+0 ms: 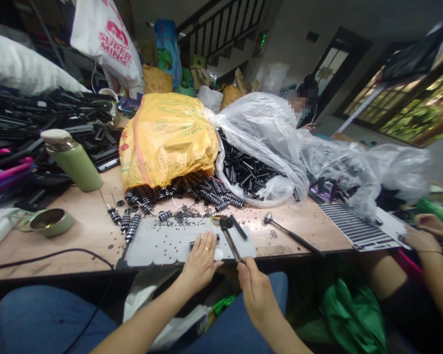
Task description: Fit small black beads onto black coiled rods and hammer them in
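My left hand (pixel 201 260) lies over a small black part (pixel 194 243) on a translucent mat (pixel 151 246) near the table's front edge; its fingers point forward, and a ring shows on one. My right hand (pixel 254 282) is wrapped round the handle of a hammer (pixel 232 246), whose head is above the mat, right of my left fingers. Beside the hammer head lies a black strip (pixel 238 227). Small dark pieces are scattered on the mat and table. Behind them, black-and-white ribbed parts (pixel 221 192) spill from a yellow sack (pixel 170 137).
A second hammer (pixel 291 235) lies to the right. A clear bag (pixel 266 128) holds black pieces. At left are a green bottle (pixel 74 162) and a cup (pixel 53 222). A co-worker's hands (pixel 424 241) are by a striped sheet (pixel 358 226); another person sits behind.
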The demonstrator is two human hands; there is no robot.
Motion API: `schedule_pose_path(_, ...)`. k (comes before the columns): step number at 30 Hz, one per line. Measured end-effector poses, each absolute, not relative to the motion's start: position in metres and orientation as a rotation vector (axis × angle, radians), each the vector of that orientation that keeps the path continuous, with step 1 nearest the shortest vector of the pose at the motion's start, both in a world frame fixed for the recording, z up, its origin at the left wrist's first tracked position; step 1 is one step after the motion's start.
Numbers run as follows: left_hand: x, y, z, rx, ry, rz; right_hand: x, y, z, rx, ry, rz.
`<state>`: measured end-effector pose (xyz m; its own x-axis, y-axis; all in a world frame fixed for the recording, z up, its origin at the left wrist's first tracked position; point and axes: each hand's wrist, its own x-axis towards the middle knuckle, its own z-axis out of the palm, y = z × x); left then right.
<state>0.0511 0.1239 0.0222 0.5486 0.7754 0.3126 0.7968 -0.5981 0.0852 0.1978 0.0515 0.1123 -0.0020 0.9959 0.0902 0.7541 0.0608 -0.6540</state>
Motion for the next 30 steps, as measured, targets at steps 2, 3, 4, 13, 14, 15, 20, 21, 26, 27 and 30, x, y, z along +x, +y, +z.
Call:
schedule_pose_path(2, 0.052, 0.12, 0.019, -2.74, -1.378, -0.486, 0.184, 0.051, 0.113, -1.671, -1.836, 0.589)
schedule_pose_path(3, 0.051, 0.12, 0.017, -2.763, -1.361, -0.492, 0.178, 0.051, 0.109, -1.672, -1.885, 0.583)
schedule_pose_path(4, 0.049, 0.121, 0.016, -2.788, -1.333, -0.503, 0.172, 0.052, 0.103, -1.7, -1.949, 0.579)
schedule_pose_path(13, 0.05, 0.131, 0.042, -2.83, -1.649, -0.482, 0.209, 0.083, 0.09, -2.019, -1.947, 0.379)
schedule_pose_path(14, 0.048, 0.13, 0.05, -2.886, -1.654, -0.452, 0.225, 0.093, 0.091, -2.11, -1.891, 0.298)
schedule_pose_path(15, 0.043, 0.13, 0.058, -2.949, -1.627, -0.444, 0.242, 0.102, 0.09, -2.207, -1.844, 0.246)
schedule_pose_path(20, -0.011, 0.184, 0.088, -2.504, -1.997, -0.567, 0.303, 0.136, 0.069, -2.368, -1.737, 0.125)
schedule_pose_path(21, -0.024, 0.202, 0.091, -2.294, -2.151, -0.573, 0.304, 0.138, 0.064, -2.32, -1.745, 0.08)
schedule_pose_path(26, -0.066, 0.277, 0.088, -1.783, -2.523, -0.594, 0.26, 0.15, 0.047, -2.134, -1.931, 0.133)
schedule_pose_path(27, -0.068, 0.286, 0.087, -1.754, -2.541, -0.61, 0.247, 0.157, 0.044, -2.084, -1.989, 0.147)
schedule_pose_path(30, -0.07, 0.312, 0.087, -1.707, -2.602, -0.654, 0.21, 0.191, 0.04, -1.935, -2.101, 0.115)
